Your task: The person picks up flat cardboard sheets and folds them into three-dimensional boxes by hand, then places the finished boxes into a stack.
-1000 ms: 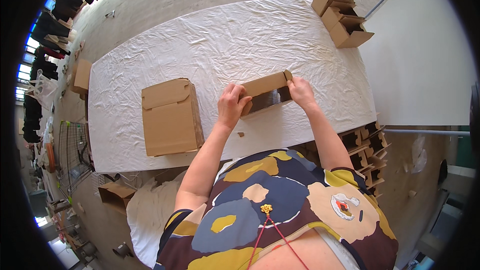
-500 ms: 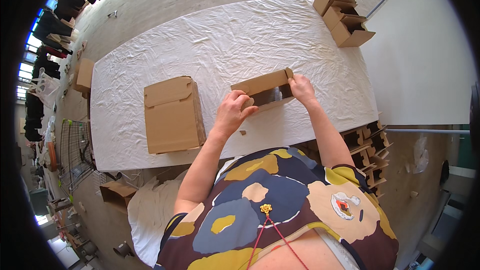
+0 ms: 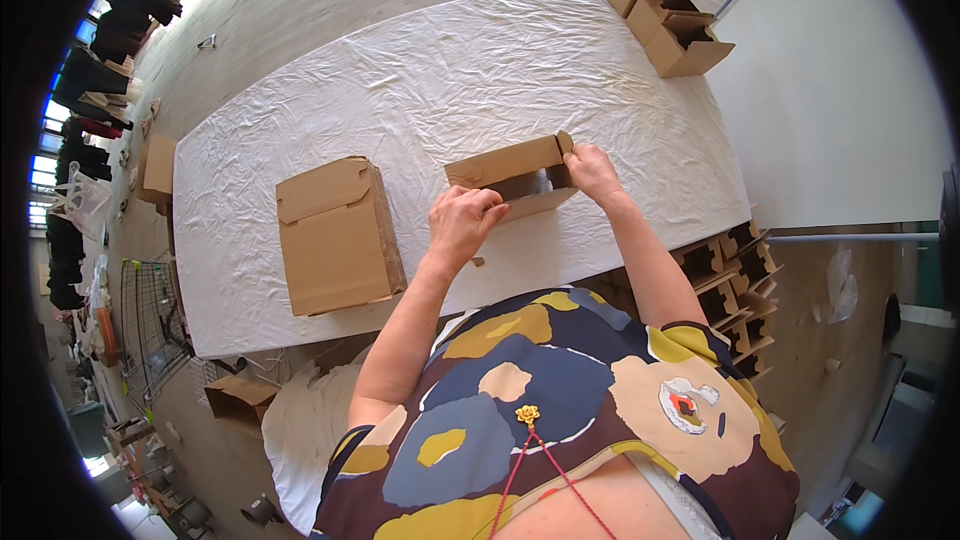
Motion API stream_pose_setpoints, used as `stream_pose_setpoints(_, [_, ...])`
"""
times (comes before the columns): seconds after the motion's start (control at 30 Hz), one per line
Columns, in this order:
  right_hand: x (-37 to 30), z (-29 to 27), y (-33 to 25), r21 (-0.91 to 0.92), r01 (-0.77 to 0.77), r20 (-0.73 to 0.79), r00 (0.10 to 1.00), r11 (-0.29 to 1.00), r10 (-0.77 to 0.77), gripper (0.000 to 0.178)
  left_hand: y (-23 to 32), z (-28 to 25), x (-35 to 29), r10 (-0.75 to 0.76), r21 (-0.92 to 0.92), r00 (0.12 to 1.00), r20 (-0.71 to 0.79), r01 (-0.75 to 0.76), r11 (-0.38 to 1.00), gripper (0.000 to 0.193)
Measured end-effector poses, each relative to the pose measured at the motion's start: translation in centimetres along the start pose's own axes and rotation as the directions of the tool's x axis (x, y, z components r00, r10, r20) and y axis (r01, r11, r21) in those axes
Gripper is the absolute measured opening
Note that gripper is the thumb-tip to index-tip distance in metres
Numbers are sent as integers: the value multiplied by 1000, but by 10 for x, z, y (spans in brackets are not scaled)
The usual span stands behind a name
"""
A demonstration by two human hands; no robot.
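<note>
A: Clock origin?
B: The open carton (image 3: 508,162), brown cardboard, near the middle of the view. 12 points to the far edge of the white-clothed table (image 3: 400,90).

A: Carton position?
B: Over the table's cloth, long axis tilted, right end farther from the body than the left. Cannot tell whether its base lies fully on the cloth.

A: Carton state?
B: Long wall on the 12 side stands up; opening visible, dark interior with a grey patch. Small end flap (image 3: 565,142) juts up at 2.

A: Left hand?
B: Left hand (image 3: 465,220) between 7 and 8, fingers curled narrow on the carton's near left end, thumb reaching toward 3. Fingertips partly hidden; exact pinch unreadable.

A: Right hand?
B: Right hand (image 3: 592,173) at 3, closed on the carton's right end, just beside the flap.

A: Surroundings?
B: Brown cardboard stack (image 3: 335,235) between 8 and 9, on the cloth, apart from the carton. Small brown scrap (image 3: 477,262) near 7. Cluster of open boxes (image 3: 672,52) between 1 and 2, at the table's far right corner. More open boxes (image 3: 742,292) at 4, below the table edge.
</note>
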State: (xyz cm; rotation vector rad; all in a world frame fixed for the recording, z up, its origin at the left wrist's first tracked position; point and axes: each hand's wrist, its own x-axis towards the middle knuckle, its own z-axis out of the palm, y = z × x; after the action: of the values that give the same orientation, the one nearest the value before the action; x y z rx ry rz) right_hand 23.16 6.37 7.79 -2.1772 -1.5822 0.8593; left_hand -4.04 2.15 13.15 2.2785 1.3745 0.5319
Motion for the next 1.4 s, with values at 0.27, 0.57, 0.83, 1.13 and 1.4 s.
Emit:
stream_pose_setpoints(0.27, [0,-3,1,64,31,47,998,997,-34,36,-8,5,15,-185,-73,978,101,193,979,25])
stream_pose_setpoints(0.57, [-3,-5,1,73,26,49,998,997,-30,39,-3,19,21,-165,-81,946,-280,148,986,64])
stream_pose_setpoints(0.83, [-12,-2,-8,14,17,14,1000,1000,-17,41,-37,58,19,-253,-238,935,-247,195,952,92])
stream_pose_setpoints(1.13, [-12,-2,-12,32,48,-40,998,998,-47,37,-25,59,3,-317,-346,880,-353,192,918,91])
stream_pose_setpoints(1.4, [-31,-7,-18,60,148,23,988,987,-150,49,-34,23,5,-297,-495,916,-269,133,859,76])
